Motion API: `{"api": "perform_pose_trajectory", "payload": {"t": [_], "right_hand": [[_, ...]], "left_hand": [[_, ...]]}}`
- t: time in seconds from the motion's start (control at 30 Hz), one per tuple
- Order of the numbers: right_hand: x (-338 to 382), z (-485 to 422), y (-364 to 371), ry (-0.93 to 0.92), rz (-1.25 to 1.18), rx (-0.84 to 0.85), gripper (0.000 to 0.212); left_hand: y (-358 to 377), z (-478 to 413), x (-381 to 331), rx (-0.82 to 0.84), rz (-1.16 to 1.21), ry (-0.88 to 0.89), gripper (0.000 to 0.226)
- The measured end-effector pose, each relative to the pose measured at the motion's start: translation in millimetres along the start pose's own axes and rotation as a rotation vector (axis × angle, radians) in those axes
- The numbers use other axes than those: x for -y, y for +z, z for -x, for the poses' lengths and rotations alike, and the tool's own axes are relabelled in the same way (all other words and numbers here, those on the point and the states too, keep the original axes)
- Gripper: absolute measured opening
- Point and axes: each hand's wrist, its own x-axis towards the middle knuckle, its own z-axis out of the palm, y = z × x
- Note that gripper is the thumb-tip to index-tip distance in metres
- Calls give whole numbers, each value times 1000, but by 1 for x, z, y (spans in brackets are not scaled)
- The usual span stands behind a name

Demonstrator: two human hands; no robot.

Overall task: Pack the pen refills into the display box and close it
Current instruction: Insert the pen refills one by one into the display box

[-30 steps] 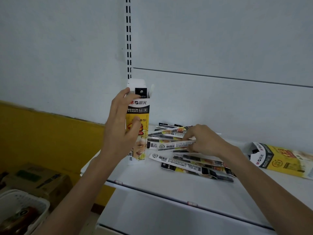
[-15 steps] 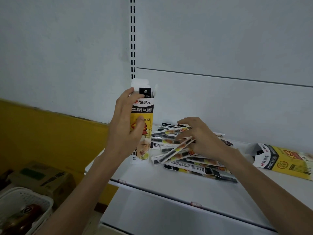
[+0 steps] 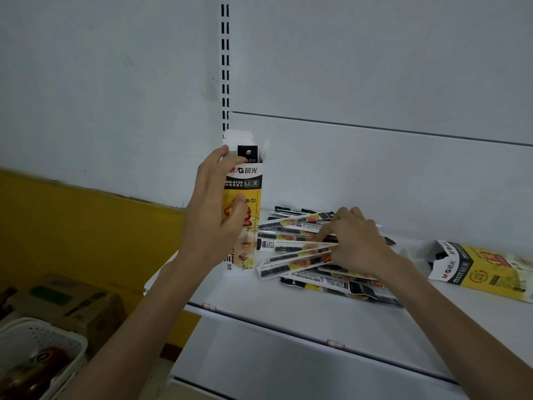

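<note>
A tall yellow, white and black display box stands upright on the white shelf, its top flaps open. My left hand grips its front and left side. To its right lies a loose pile of flat pen refill packs. My right hand rests on the pile, fingers pinched on two or three refill packs that fan out toward the box, their left ends slightly raised.
A second display box lies on its side at the shelf's right, open end facing left. The white back panel and a slotted upright rise behind. Low left are a white basket and cardboard cartons by a yellow wall.
My right hand has gathered a few refill packs from the pile and lifted their left ends, then shifted slightly right. My left hand keeps holding the upright box.
</note>
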Motion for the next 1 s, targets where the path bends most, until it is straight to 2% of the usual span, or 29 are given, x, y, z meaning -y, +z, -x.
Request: {"api": "perform_pose_trajectory", "payload": {"t": [0.07, 0.13, 0.23, 0.37, 0.5, 0.57, 0.67, 0.7, 0.77, 0.83, 0.9, 1.0], "right_hand": [[4, 2, -1, -50, -64, 68, 49], [10, 5, 1, -95, -108, 151, 43], [12, 6, 3, -126, -131, 41, 27], [10, 10, 2, -99, -216, 38, 32], [8, 11, -2, -6, -590, 40, 34], [10, 11, -9, 20, -716, -20, 31], [15, 8, -27, -48, -741, -158, 14], [15, 7, -35, -85, -734, -205, 15], [16, 3, -51, -156, -785, -259, 29], [19, -2, -69, -191, -873, -310, 55], [25, -8, -88, -208, -973, -412, 75], [35, -12, -116, -276, -1131, -564, 89]], "left_hand": [[0, 0, 1, -3, -7, 1, 48], [0, 0, 0, -4, -15, -1, 49], [1, 0, -2, -8, -5, -4, 48], [-2, -1, -3, 13, -15, -24, 48], [-7, -4, -2, -22, -215, -37, 46], [-11, -6, -3, -55, -279, -16, 47], [-19, -14, -6, -80, -278, 25, 37], [-22, -18, -8, -62, -261, 28, 34], [-26, -24, -11, 6, -239, 5, 29], [-28, -28, -11, 56, -280, -9, 26], [-30, -29, -11, 85, -328, -8, 32], [-35, -30, -13, 127, -401, 76, 48]]}}
